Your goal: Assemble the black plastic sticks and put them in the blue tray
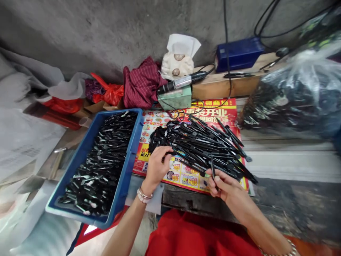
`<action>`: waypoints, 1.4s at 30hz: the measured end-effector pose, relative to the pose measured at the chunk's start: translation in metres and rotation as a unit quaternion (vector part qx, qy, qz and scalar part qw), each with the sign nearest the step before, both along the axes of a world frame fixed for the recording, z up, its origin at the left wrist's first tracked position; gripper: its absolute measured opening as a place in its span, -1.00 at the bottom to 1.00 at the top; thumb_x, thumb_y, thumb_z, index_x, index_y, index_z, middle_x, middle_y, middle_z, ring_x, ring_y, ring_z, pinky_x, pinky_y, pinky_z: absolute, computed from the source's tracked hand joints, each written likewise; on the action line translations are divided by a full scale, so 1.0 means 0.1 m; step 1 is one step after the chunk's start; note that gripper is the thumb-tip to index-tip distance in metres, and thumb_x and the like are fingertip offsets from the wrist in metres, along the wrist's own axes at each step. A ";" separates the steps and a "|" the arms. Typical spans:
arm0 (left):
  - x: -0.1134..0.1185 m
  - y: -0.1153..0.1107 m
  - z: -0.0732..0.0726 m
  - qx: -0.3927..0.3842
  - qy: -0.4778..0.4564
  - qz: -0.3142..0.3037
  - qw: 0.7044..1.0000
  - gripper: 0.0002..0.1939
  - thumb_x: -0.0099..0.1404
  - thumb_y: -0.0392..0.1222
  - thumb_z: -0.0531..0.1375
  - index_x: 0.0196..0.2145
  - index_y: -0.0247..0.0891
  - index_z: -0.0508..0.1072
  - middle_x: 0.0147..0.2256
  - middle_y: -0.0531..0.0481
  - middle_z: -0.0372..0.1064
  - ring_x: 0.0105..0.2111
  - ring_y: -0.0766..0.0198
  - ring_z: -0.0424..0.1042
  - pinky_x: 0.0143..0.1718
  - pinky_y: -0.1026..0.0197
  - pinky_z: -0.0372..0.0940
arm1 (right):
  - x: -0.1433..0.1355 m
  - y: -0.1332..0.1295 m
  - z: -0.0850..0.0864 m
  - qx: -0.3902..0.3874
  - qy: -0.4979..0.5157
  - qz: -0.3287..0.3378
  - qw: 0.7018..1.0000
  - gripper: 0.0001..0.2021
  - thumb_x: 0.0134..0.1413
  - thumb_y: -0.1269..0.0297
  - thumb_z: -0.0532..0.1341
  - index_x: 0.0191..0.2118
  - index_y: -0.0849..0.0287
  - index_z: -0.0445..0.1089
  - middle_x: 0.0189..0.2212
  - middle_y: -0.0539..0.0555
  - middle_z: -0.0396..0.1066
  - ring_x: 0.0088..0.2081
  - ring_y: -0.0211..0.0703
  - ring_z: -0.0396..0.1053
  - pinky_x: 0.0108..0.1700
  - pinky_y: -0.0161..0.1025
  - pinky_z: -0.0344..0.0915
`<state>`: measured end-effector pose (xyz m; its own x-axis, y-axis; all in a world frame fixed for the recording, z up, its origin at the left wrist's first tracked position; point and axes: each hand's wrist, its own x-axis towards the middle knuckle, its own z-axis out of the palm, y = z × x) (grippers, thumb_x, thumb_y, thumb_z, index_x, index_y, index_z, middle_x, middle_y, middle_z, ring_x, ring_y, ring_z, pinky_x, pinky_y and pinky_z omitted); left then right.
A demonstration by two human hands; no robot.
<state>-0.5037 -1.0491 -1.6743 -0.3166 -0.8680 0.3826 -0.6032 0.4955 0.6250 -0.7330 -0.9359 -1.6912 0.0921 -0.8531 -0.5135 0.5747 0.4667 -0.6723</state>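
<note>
A heap of thin black stick-like pieces (197, 142) lies on a red and yellow printed sheet (140, 165). At the heap's lower left edge is my left hand (158, 165), its thumb and fingertips curled close to the end of a black piece; whether they grip it is hard to tell. My right hand (222, 185) is at the heap's lower right, with thumb and fingers closed on one black piece (212, 168) that points upward. Left of the sheet, a blue tray (129, 160) holds many similar black pieces.
Behind the heap stand a green box (177, 97) with a silver-black handheld tool (182, 82), a tissue pack (178, 64), a maroon cloth (141, 85) and a dark blue box (238, 55). A clear bag of black pieces (287, 99) sits at right. Cables hang behind.
</note>
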 end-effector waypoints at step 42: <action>-0.49 0.24 0.17 0.378 0.032 -0.227 0.897 -0.82 0.21 -0.34 0.22 -0.25 -0.29 0.60 -0.30 0.01 0.56 -0.31 0.29 0.48 -0.27 0.35 0.29 | -0.13 -0.11 -0.06 -0.169 0.336 0.213 0.902 -0.56 0.18 -0.04 0.06 -0.55 0.22 0.25 -0.60 -0.06 0.11 -0.50 -0.31 0.04 -0.45 -0.32 -0.02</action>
<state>-0.5530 -1.0251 -1.6569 -0.7007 -0.6752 -0.2303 -0.3974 0.1014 0.9120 -0.7458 -0.9470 -1.6968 0.2146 -0.9319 -0.2923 -0.1985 0.2515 -0.9473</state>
